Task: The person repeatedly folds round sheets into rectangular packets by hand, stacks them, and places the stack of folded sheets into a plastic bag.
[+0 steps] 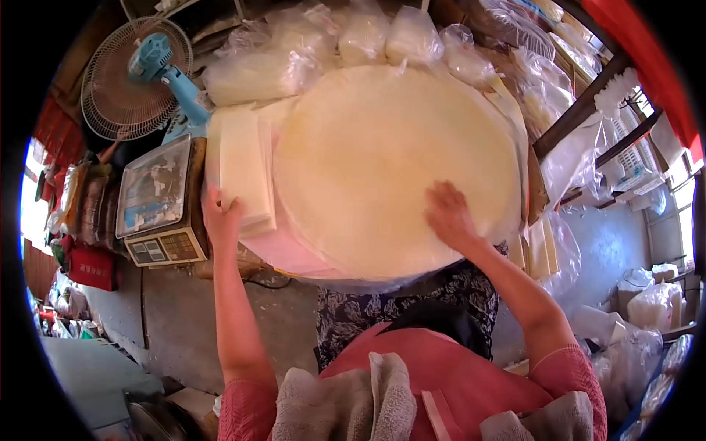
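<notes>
At the lower-left corner of the pale rectangular stack [247, 165], the left hand [223, 214] is held part-open, its grip unclear. To the right, on the broad round sheet [382, 162], the right hand [450, 212] appears laid loosely spread, nothing visibly grasped; smoothing seems underway, and light, even pressure is called for.

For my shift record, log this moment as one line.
Left hand: at edge of pale strips; right hand: palm down over pale disc; clear bags: behind disc; scale: left of strips

Pink top [456, 371], black-and-white patterned bottoms [346, 312]
</notes>
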Demonstrator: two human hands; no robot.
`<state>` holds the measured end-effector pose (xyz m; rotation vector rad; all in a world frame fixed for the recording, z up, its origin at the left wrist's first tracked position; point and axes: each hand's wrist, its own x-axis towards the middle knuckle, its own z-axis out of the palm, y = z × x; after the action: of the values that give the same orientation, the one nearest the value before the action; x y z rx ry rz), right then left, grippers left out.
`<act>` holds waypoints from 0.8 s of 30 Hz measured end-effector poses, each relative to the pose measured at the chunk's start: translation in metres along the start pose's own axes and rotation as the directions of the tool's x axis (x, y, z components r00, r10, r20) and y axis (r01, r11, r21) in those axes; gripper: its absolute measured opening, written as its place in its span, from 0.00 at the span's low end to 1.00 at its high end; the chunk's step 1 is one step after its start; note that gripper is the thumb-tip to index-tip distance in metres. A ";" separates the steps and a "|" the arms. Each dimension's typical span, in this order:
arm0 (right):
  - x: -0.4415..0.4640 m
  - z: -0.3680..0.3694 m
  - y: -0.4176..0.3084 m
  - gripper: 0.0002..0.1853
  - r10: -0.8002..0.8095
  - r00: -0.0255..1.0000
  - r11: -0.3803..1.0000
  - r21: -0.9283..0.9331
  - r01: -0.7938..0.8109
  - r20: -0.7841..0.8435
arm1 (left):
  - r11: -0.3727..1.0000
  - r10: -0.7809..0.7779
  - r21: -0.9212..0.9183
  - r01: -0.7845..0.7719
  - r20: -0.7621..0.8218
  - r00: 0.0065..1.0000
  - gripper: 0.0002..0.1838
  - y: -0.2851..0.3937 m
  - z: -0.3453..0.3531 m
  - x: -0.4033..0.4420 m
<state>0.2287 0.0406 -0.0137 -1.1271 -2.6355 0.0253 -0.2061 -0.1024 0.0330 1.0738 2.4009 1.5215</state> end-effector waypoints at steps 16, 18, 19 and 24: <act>-0.021 -0.060 -0.057 0.16 0.106 0.977 0.778 0.596 -0.198 0.186 | 0.796 0.605 -0.280 -0.537 0.408 0.684 0.21 0.061 0.040 -0.179; -0.015 -0.062 -0.056 0.15 0.177 0.973 0.768 0.598 -0.231 0.148 | 0.768 0.639 -0.270 -0.581 0.393 0.662 0.20 0.082 0.052 -0.180; -0.015 -0.060 -0.057 0.15 0.176 0.978 0.788 0.579 -0.209 0.113 | 0.775 0.629 -0.258 -0.577 0.401 0.666 0.22 0.086 0.059 -0.179; -0.004 -0.050 -0.052 0.14 0.061 0.989 0.915 0.389 -0.110 0.134 | 0.720 0.665 -0.207 -0.662 0.478 0.574 0.27 0.075 0.094 -0.174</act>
<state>0.2075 -0.0027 0.0395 -1.1217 -2.5142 0.6338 0.0028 -0.1189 0.0011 2.2321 1.6605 1.1104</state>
